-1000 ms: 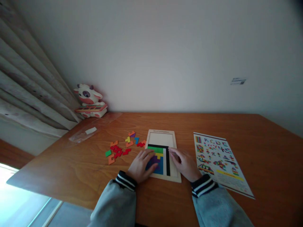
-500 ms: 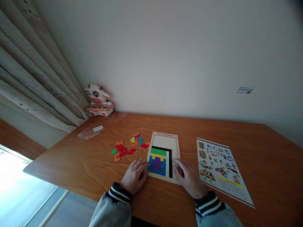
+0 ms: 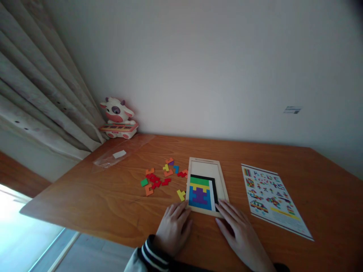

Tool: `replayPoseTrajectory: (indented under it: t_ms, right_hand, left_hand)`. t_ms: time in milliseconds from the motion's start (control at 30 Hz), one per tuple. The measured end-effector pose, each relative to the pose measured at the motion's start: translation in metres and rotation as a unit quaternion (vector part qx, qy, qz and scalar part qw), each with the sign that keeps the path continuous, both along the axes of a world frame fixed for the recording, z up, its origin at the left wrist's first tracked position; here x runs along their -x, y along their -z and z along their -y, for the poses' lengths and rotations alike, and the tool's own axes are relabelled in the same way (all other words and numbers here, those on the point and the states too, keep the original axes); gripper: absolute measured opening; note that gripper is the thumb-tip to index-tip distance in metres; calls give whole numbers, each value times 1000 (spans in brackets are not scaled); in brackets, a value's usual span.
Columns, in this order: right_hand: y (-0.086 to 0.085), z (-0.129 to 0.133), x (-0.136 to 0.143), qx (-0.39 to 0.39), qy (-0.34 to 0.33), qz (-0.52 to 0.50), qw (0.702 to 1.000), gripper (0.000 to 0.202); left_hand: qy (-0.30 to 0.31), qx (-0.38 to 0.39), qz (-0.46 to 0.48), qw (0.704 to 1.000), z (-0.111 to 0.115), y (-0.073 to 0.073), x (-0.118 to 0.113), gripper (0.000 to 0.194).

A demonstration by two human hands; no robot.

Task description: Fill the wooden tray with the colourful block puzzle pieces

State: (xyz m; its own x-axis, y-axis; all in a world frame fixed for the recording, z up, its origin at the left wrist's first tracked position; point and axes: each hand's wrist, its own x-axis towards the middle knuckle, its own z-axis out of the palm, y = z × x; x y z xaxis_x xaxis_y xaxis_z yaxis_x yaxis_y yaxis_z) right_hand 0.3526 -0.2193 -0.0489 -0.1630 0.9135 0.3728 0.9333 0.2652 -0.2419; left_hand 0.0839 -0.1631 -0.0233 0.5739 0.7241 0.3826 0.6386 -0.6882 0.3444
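Note:
A wooden puzzle board [image 3: 204,166] lies on the table in front of me. Black strips [image 3: 214,185] run along the top and right of its filled part. Inside them are green, yellow and blue pieces, a purple piece [image 3: 199,195] and a white strip [image 3: 211,194]. My left hand [image 3: 174,228] rests with loosely bent fingers at the board's lower left corner. Stretched fingers of my right hand [image 3: 241,232] touch its lower right edge, the thumb apart. No loose piece shows in either hand. A yellow piece [image 3: 180,195] lies beside the board's left edge.
Several loose red, orange, green, yellow and blue pieces [image 3: 153,179] lie left of the board. A printed pattern sheet [image 3: 275,204] is on the right. A clear plastic bag [image 3: 106,160] and a cow toy with a keyboard [image 3: 117,117] stand farther back left.
My right hand has slid down from the black strip to the board's lower right corner. My left hand has moved slightly down, uncovering the yellow piece. The whole view has shifted a little.

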Motion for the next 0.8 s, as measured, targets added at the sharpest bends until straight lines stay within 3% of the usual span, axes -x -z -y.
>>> replayPoseTrajectory:
  t_ms: [267, 533, 800]
  right_hand:
    - [6, 3, -5, -37, 49, -59, 996, 49]
    - [16, 12, -15, -56, 74, -52, 994, 49]
    - [33, 20, -42, -85, 127, -35, 988, 54]
  left_hand:
    - [46, 32, 26, 998, 2, -5, 4, 35]
    - [28, 30, 29, 999, 1, -4, 2, 38]
    - [7, 1, 12, 1000, 1, -8, -1, 37]
